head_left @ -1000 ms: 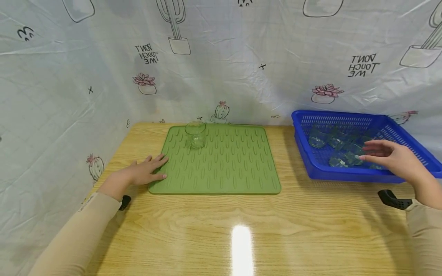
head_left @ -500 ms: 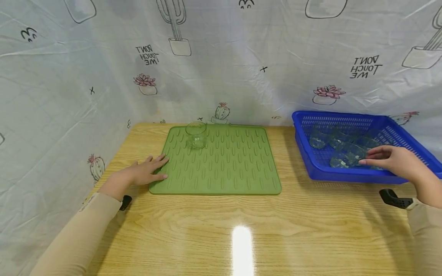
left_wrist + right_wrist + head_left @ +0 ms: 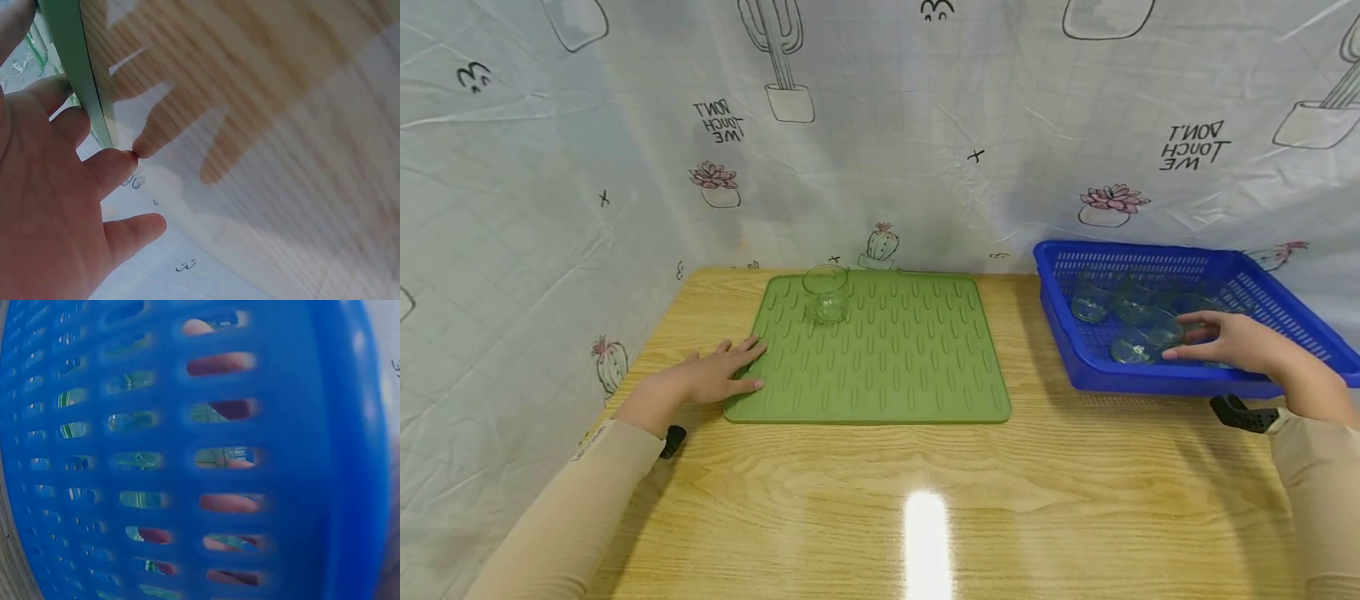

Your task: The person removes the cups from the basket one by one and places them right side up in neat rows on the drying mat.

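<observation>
In the head view my left hand (image 3: 718, 373) rests with fingers spread on the left edge of a green drying mat (image 3: 880, 367). A clear drinking glass (image 3: 826, 296) stands upright near the mat's back left. At the right, my right hand (image 3: 1232, 340) reaches into a blue plastic basket (image 3: 1075, 375). Its thumb and fingers curl at the rim of a tilted glass (image 3: 1138, 343); clear glass makes the exact contact hard to see. The left wrist view shows the left hand (image 3: 56, 181) with its fingers apart. Through the basket slots, the right wrist view shows parts of the right fingers (image 3: 228, 503).
More clear glasses (image 3: 1090, 302) lie in the basket behind the right hand. A wooden table (image 3: 820, 500) carries both mat and basket. A white printed sheet (image 3: 925, 167) hangs close behind the table and along its left side.
The right hand has lowered into the basket and shifted a little left, and the tilted glass beside its fingertips has shifted slightly left too. The left hand and the standing glass have stayed put.
</observation>
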`<state>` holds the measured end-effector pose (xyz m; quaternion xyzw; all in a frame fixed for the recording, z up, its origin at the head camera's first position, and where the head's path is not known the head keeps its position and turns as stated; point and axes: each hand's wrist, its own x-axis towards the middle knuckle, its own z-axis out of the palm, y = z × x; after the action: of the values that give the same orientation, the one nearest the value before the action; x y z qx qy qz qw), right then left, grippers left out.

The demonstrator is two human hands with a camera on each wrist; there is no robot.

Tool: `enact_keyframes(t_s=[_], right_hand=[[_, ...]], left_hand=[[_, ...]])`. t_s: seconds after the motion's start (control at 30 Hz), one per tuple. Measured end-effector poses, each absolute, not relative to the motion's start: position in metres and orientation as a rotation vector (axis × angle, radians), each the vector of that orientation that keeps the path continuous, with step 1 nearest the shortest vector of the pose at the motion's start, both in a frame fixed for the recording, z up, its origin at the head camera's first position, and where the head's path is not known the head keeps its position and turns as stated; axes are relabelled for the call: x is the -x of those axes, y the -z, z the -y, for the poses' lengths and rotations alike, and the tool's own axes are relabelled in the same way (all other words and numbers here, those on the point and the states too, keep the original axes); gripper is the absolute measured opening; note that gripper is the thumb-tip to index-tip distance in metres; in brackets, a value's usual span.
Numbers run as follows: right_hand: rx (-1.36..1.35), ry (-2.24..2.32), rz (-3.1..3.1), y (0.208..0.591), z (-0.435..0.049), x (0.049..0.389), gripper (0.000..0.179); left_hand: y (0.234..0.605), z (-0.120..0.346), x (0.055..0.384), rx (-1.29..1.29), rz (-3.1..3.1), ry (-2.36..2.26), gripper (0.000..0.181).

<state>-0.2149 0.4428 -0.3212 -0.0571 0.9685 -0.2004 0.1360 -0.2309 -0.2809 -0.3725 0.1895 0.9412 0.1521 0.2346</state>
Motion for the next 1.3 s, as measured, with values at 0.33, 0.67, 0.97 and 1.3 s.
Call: enact_keyframes(t_s=[0.33, 0.67, 0.97, 1.3], right_hand=[[0.235, 0.726, -2.702, 0.328, -0.432, 0.23, 0.089], [0.317, 0.861, -2.631, 0.335, -0.421, 0.244, 0.086], [0.325, 1.027, -2.5, 0.341, -0.417, 0.25, 0.091], [0.305, 1.006, -2.432, 0.345, -0.421, 0.254, 0.095]], left_hand=[[0.372, 0.281, 0.229, -0.519, -2.576, -0.428, 0.085], [0.372, 0.282, 0.229, -0.518, -2.581, -0.416, 0.085], [0.373, 0.281, 0.229, -0.534, -2.599, -0.409, 0.085], [0.377, 0.282, 0.23, -0.529, -2.606, -0.392, 0.086]])
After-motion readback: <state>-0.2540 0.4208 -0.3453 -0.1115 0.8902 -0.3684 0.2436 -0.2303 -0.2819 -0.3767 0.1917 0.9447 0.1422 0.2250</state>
